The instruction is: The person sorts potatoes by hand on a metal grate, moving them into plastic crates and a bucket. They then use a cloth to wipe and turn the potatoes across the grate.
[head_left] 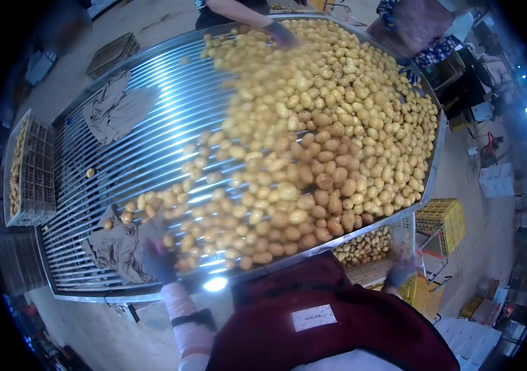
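Many round yellow-brown potatoes (pixel 362 93) cover the right and middle of a metal slatted table (pixel 177 105). My left hand (pixel 159 261), gloved and blurred, is at the table's near edge, beside a crumpled grey-brown cloth (pixel 121 253) and the nearest potatoes; its fingers are smeared by motion. My right hand (pixel 401 271), also gloved and blurred, is off the table's near right edge, beside a crate of potatoes (pixel 365 247) below. Whether it holds anything cannot be made out.
Across the table a co-worker's gloved hand (pixel 282 34) reaches into the potatoes; another person (pixel 412 28) stands at the far right corner. A second cloth (pixel 118 108) lies on the slats. A crate (pixel 31 167) stands at the left end, a yellow crate (pixel 446 222) at right.
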A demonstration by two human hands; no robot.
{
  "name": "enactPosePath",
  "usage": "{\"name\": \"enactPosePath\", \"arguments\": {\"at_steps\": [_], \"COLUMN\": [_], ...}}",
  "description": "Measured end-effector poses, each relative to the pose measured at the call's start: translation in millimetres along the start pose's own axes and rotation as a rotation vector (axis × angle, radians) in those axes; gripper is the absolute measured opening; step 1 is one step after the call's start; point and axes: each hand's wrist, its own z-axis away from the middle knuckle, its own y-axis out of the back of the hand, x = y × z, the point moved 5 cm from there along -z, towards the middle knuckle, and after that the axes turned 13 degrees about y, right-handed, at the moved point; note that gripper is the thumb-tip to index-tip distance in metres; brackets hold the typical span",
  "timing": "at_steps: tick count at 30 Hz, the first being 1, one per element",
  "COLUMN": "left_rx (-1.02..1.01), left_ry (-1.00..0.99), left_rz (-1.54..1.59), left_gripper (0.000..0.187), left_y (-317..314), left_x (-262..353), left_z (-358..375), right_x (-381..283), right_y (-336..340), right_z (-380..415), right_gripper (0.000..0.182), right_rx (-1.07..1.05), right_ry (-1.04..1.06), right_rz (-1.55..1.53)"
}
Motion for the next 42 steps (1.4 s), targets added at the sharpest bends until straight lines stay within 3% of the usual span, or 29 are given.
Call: {"name": "enactPosePath", "arguments": {"at_steps": [1, 3, 4, 5, 7, 8, 11, 13, 15, 16, 17, 18, 20, 22, 24, 26, 29, 31, 33, 35, 36, 39, 41, 42], "left_rx": [0.082, -0.068, -0.123, -0.03, 0.19, 0.27, 0.626, 0.805, 0.68, 0.446, 0.335, 0.467, 0.554, 0.469, 0.295, 0.157, 0.096, 0.093, 0.005, -0.156, -0.199, -0.822, -1.218, -1.136], "left_ry": [-0.036, 0.157, 0.261, 0.325, 0.443, 0.394, 0.89, 0.772, 0.663, 0.742, 0.96, 0.896, 0.643, 0.299, 0.413, 0.535, 0.62, 0.465, 0.346, 0.247, 0.159, 0.293, 0.427, 0.166], "left_rz": [-0.108, 0.136, 0.255, 0.321, 0.441, 0.513, 0.926, 0.601, 0.543, -0.237, -0.248, -0.492, -0.704, -0.633, -0.403, -0.092, 0.227, 0.563, 0.729, 0.741, 0.724, 1.013, 1.482, 1.445], "left_gripper": [0.041, 0.035, 0.033, 0.031, 0.028, 0.024, 0.029, 0.031, 0.035, 0.047, 0.049, 0.048, 0.046, 0.045, 0.042, 0.036, 0.047, 0.047, 0.049, 0.053, 0.053, 0.04, 0.034, 0.033], "left_y": [7, 10, 18, 26, 42, 72, 134, 137, 121, 115, 133, 119, 99, 103, 91, 88, 58, -26, -82, -92, -89, -145, -111, -97], "left_x": [1, -16, -30, -53, -111, -123, -192, -245, -265, -259, -162, -165, -170, -160, -140, -74, -66, -105, -91, 17, 76, 179, 259, 282], "left_z": [-1, -10, -15, -21, -31, -36, -42, -56, -79, -89, -93, -93, -97, -102, -119, -133, -135, -130, -121, -108, -98, -64, -37, -34], "right_x": [-100, -259, -306, -348, -414, -426, -443, -455, -466, -474, -479, -480, -480, -479, -482, -479, -482, -486, -485, -477, -477, -460, -455, -454], "right_y": [-8, -25, -41, -57, -72, -89, -116, -116, -113, -109, -105, -105, -109, -109, -111, -111, -114, -110, -110, -117, -113, -118, -118, -119], "right_z": [-31, -55, -53, -47, -34, -26, -34, -37, -35, -33, -32, -31, -31, -31, -29, -30, -29, -28, -30, -35, -35, -34, -36, -37], "right_gripper": [0.058, 0.053, 0.055, 0.055, 0.055, 0.056, 0.055, 0.054, 0.046, 0.045, 0.044, 0.043, 0.04, 0.036, 0.038, 0.039, 0.041, 0.042, 0.047, 0.064, 0.062, 0.063, 0.066, 0.065], "right_rx": [-0.053, -0.241, -0.328, -0.443, -0.591, -0.55, -0.461, -0.483, -0.443, -0.423, -0.4, -0.421, -0.436, -0.427, -0.406, -0.391, -0.371, -0.358, -0.418, -0.5, -0.483, -0.315, -0.371, -0.441], "right_ry": [0.257, 0.673, 0.811, 0.949, 1.097, 1.086, 1.137, 1.076, 1.025, 1.133, 1.237, 1.221, 1.078, 1.03, 1.125, 1.181, 1.186, 1.176, 1.129, 0.94, 1.004, 1.092, 1.034, 0.938], "right_rz": [-0.142, -0.377, -0.436, -0.455, -0.498, -0.45, -0.437, -0.408, -0.382, -0.323, -0.26, -0.249, -0.321, -0.337, -0.29, -0.243, -0.233, -0.274, -0.227, -0.28, -0.213, -0.376, -0.396, -0.493]}}
